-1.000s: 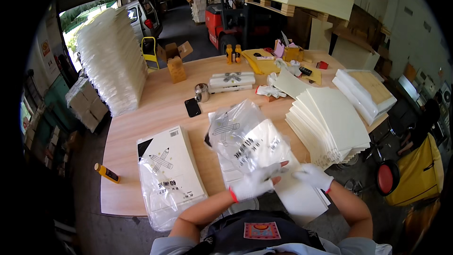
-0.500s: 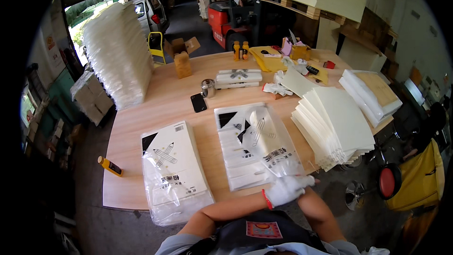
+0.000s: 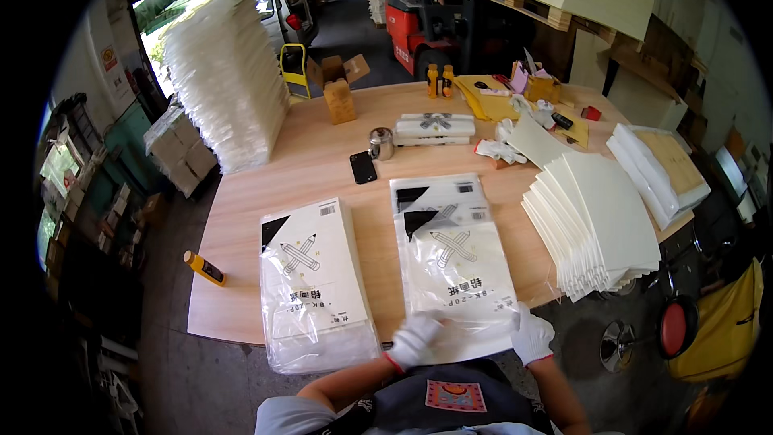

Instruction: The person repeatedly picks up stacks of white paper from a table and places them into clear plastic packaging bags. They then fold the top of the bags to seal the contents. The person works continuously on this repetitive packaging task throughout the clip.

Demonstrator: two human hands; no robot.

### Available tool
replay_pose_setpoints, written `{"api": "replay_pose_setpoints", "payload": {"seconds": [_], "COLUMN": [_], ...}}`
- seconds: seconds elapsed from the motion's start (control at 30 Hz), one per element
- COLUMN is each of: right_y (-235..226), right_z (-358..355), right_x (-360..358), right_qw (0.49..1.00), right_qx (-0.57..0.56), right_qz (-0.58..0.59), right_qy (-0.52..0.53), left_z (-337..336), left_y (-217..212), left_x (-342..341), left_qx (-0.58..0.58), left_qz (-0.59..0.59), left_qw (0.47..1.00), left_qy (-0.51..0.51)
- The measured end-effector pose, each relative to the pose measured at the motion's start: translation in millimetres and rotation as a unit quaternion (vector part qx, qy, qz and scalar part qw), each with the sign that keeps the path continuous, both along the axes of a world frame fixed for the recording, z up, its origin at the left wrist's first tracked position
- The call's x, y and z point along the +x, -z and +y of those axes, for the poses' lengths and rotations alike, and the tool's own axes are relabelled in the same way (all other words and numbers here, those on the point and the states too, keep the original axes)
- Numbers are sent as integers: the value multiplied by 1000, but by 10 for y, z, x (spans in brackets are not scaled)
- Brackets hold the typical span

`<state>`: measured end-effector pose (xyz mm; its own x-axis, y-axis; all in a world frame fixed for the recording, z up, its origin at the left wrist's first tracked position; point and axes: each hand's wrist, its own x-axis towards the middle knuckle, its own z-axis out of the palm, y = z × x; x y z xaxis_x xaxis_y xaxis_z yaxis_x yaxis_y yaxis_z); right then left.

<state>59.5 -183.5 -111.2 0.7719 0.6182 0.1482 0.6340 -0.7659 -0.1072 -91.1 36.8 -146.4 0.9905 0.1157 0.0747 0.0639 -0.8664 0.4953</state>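
Observation:
Both my hands wear white gloves with red cuffs. My left hand is at the near left corner of a clear printed plastic bag; its fingertips are blurred over the film. At the near right corner, my right hand pinches the bag's edge. The bag has a black corner and crossed pencils printed on it, and lies over similar bags. A pale sheet edge shows at its near end, between my hands. To the left lies a stack of filled bags with the same print.
Fanned pale paper sheets lie right of the bags. Beyond are a phone, a metal cup and wrapped packs. An orange bottle stands near the left edge. Behind, a person sits on a red forklift. A stool stands right.
My left hand has moved left from beside my right hand, and my right hand has come into view. The top bag, crumpled before, now lies flatter and nearer me. The whole view has shifted slightly.

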Motion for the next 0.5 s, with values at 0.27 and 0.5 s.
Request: {"api": "replay_pose_setpoints", "payload": {"seconds": [0.27,0.5], "right_y": [-393,-243], "right_z": [-346,-362], "right_x": [-535,-352], "right_qw": [956,985], "right_qx": [-143,-48], "right_qz": [-123,-76], "right_qy": [-225,-150], "left_z": [-138,-95], "left_y": [161,-451], "left_x": [-749,-564], "left_qx": [-475,-273], "left_qz": [-170,-130], "left_qw": [809,933], "left_qy": [-301,-194]}}
